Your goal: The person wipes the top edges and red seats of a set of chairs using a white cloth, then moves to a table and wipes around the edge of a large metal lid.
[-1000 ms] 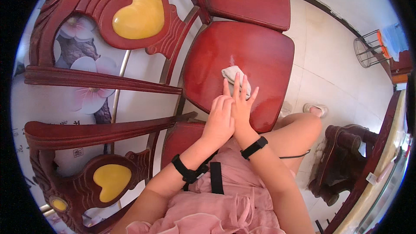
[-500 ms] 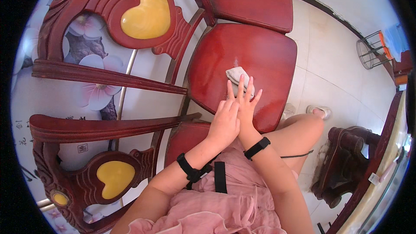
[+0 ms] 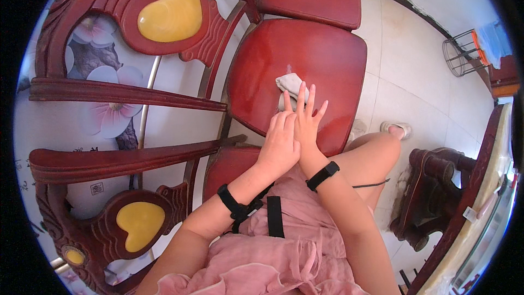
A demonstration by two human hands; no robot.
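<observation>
Cloth: crumpled pale rag (image 3: 290,85) on red chair seat (image 3: 256,71); likely soft, light; pinch a raised fold.
Right hand (image 3: 305,125): fingers spread flat, touching rag, holding nothing.
Left hand (image 3: 280,147): flat, empty, beside right.

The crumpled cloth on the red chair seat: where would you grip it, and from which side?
Pinch the bunched far end of the cloth, coming from above. It lies loosely crumpled on the flat chair seat, so the raised folds give purchase. The right hand covers its near edge with spread fingers; the left hand rests beside it.
</observation>
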